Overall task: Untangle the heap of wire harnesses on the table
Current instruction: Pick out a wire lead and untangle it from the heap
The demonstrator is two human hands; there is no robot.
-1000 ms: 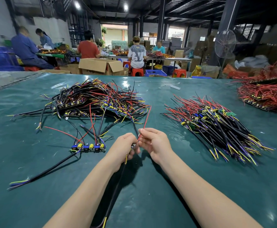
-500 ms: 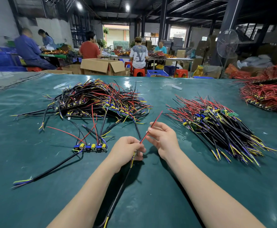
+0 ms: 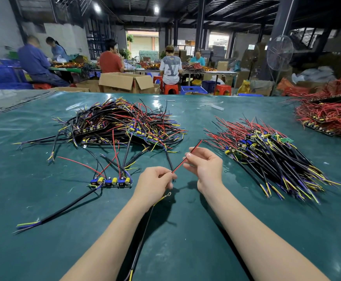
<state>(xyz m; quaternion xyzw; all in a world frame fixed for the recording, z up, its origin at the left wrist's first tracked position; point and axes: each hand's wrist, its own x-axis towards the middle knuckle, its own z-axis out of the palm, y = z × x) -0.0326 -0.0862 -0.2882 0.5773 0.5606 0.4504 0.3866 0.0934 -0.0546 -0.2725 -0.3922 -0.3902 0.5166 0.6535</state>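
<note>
Here the left hand (image 3: 155, 182) and right hand (image 3: 206, 167) pinch one red wire (image 3: 178, 166); heap (image 3: 125, 122) lies beyond.

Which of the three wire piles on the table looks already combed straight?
The middle pile, beside the right hand: its black cables lie parallel, yellow tips together. The left heap criss-crosses; the far-right pile is a red bristle.

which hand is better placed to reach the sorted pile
Right: the right hand, pinching the thin red wire, is nearer the sorted pile of red and black harnesses; the left hand is farther.
</note>
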